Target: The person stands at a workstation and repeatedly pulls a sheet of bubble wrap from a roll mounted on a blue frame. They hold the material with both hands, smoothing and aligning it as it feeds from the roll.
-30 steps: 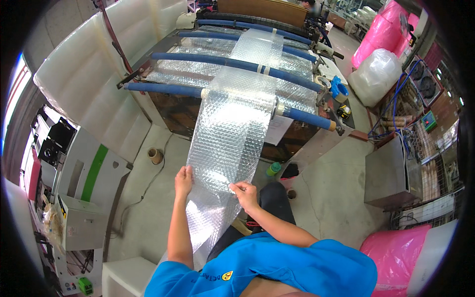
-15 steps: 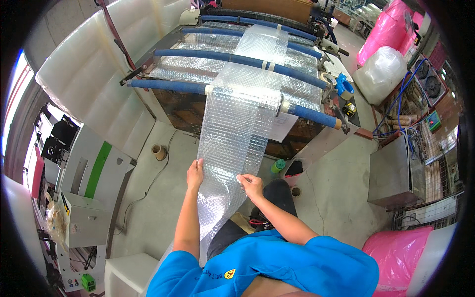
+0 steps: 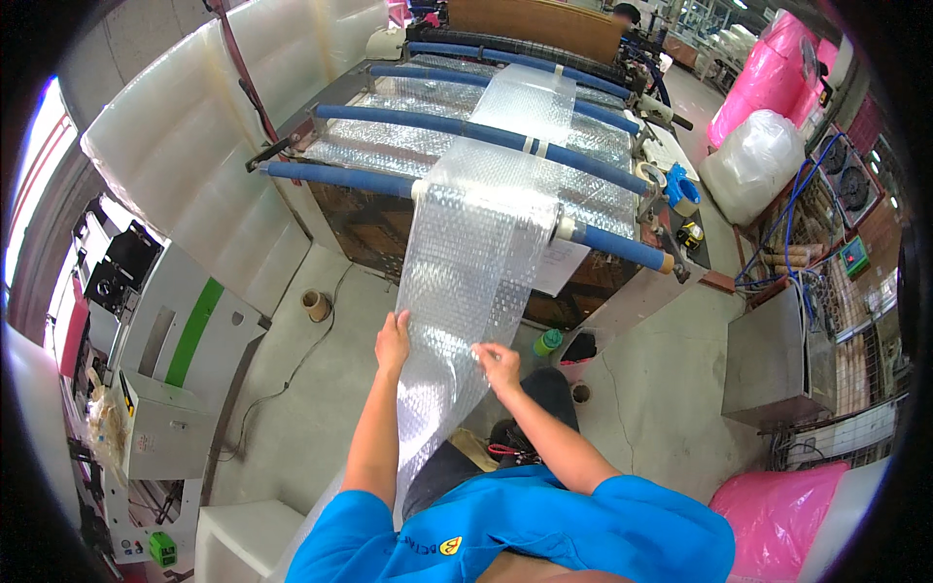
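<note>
A long strip of clear bubble wrap (image 3: pixel 466 267) comes off the front blue roller (image 3: pixel 335 177) of a machine and hangs toward me. It runs down between my arms and past my left side. My left hand (image 3: pixel 393 342) grips its left edge, fingers closed on the film. At the opposite edge my right hand (image 3: pixel 500 367) pinches the strip between thumb and fingers. Both hands are at about the same height, and the film between them is creased and shiny.
Tape rolls and a blue tape dispenser (image 3: pixel 680 187) sit at the machine's right side, near a yellow tape measure (image 3: pixel 690 235). A green bottle (image 3: pixel 548 342) stands below. A cardboard tube (image 3: pixel 316 305) and a cable lie on the floor at left. A metal cabinet (image 3: pixel 773 350) stands right.
My view has shifted slightly, so the machine appears a little lower and further right. Both hands keep their hold on the bubble wrap edges.
</note>
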Available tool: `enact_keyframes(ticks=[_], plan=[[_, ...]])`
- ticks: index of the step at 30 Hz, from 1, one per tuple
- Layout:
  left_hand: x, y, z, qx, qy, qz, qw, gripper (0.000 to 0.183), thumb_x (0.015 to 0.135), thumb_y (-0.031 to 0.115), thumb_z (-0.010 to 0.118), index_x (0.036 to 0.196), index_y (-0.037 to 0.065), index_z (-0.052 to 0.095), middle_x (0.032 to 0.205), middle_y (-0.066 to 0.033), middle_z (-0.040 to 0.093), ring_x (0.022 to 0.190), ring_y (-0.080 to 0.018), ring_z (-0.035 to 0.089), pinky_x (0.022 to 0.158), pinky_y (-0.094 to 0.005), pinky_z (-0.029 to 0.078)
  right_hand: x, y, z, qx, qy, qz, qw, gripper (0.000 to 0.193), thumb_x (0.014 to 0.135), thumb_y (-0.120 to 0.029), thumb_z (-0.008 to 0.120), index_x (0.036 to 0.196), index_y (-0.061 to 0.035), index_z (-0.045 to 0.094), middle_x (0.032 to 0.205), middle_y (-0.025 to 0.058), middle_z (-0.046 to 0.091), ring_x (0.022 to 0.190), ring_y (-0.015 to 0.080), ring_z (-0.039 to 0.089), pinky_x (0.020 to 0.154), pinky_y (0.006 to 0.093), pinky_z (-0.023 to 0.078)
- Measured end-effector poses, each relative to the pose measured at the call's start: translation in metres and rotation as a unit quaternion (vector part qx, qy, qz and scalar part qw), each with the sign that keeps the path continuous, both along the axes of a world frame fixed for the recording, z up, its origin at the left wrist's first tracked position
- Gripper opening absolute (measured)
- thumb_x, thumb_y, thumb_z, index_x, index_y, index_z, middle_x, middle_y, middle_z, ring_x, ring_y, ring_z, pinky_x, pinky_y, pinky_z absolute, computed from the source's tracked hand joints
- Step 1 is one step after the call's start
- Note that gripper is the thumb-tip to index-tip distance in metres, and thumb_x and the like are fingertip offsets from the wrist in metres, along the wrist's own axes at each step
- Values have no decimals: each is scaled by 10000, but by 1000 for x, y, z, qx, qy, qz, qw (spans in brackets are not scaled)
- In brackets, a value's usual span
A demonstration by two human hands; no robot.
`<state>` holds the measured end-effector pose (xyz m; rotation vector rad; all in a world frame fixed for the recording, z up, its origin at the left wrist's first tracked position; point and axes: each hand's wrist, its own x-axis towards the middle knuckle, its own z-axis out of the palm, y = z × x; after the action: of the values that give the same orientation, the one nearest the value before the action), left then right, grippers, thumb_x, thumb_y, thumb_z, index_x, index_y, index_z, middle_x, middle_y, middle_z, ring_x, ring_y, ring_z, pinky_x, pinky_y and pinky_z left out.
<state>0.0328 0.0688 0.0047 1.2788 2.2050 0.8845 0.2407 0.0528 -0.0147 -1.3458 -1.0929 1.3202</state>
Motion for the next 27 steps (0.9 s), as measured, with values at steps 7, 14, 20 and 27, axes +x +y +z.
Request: enact_keyframes(ticks=[7, 14, 20, 27], plan=[[8, 82, 32, 49, 1, -8, 999, 531, 851, 530, 333, 1079, 73, 480, 1001, -224, 561, 941, -405, 513, 788, -470, 394, 15, 77, 43, 49, -26, -3, 998, 230, 736, -214, 686, 804, 1, 643, 651, 12, 565, 544, 82, 526, 466, 215, 446], [-3, 120, 69, 110, -93, -43, 989, 516, 789, 512, 512, 1056, 70, 521, 956, -206, 578, 900, -329, 561, 751, -373, 431, 8, 101, 109, 114, 85, -30, 989, 305, 780, -306, 635, 808, -2, 638, 727, 44, 599, 599, 90, 537, 496, 219, 450], [-7, 26, 33, -5, -130, -103, 986, 720, 604, 468, 731, 1105, 1, 509, 1033, -169, 580, 942, -249, 563, 808, -328, 426, 20, 51, 47, 92, -26, 24, 995, 506, 846, -460, 478, 767, 12, 644, 779, 81, 624, 714, 129, 564, 581, 261, 471], [-21, -90, 98, 114, -154, -38, 981, 458, 696, 323, 702, 976, 7, 525, 784, -77, 619, 670, -138, 563, 612, -283, 458, 19, -51, 101, -65, 216, 164, 960, 527, 851, -452, 473, 1027, 34, 576, 1026, 113, 587, 790, 146, 565, 674, 274, 481]])
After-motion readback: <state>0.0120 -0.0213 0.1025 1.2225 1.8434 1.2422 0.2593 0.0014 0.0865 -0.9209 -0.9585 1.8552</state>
